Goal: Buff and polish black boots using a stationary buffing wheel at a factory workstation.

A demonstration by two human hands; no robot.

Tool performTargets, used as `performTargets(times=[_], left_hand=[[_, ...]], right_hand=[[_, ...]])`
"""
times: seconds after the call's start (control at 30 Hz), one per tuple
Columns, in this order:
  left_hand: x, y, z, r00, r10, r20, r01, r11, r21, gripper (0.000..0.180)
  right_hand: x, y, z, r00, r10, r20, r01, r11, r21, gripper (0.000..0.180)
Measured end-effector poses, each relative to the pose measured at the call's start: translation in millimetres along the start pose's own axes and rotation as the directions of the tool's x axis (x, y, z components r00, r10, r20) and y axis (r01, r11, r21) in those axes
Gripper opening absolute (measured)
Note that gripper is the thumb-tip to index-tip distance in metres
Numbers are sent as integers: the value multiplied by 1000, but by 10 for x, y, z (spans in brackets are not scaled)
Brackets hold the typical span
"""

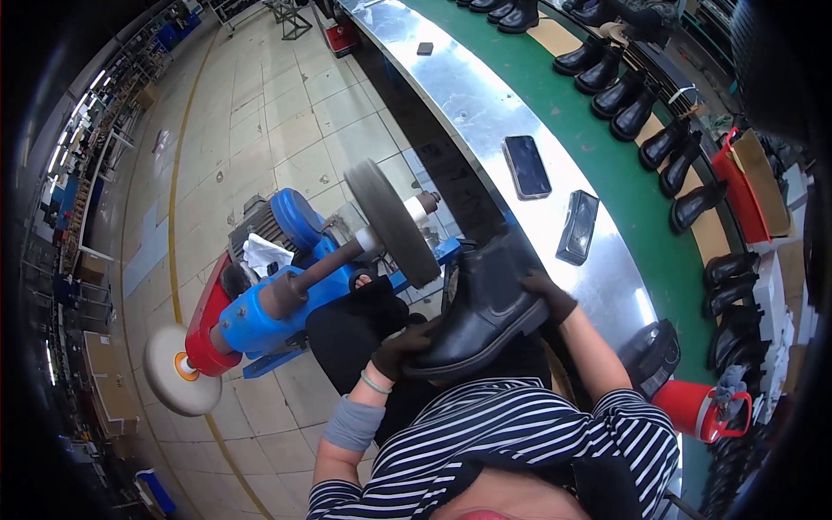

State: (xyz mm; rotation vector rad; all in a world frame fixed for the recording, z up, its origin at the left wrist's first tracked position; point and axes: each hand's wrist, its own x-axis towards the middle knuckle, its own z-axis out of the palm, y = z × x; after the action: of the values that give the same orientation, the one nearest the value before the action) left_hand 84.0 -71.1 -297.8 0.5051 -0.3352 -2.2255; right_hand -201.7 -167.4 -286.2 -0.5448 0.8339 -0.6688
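Striped shirt fills the near edge, black boot held up just in front of it, toe to lower left, sole toward the wearer. Left hand, dark glove, grasps boot at the toe; right hand, also gloved, grips the heel end. Boot sits between blue machine and metal bench. Dark wheel is just left of boot shaft, blurred; can't tell if touching. Phone and black case on bench. More boots line the green strip beyond.
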Motion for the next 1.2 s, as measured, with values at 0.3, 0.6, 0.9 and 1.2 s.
performTargets(times=[0.3,0.6,0.9,1.2], left_hand=[[362,-53,-157,981,-116,-155,93,985,-147,53],[631,-188,-816,961,271,-61,-276,906,-321,45],[479,-60,-625,987,130,-97,-155,932,-328,44],[677,-504,-1165,712,407,-573,-517,855,-36,27]], right_hand=[[469,596,-186,923,347,168,-382,882,275,38],[1793,465,-419,826,508,245,-537,841,65,31],[1991,543,-146,874,466,139,-467,884,-26,29],[2216,939,-71,918,271,291,-319,939,131,59]])
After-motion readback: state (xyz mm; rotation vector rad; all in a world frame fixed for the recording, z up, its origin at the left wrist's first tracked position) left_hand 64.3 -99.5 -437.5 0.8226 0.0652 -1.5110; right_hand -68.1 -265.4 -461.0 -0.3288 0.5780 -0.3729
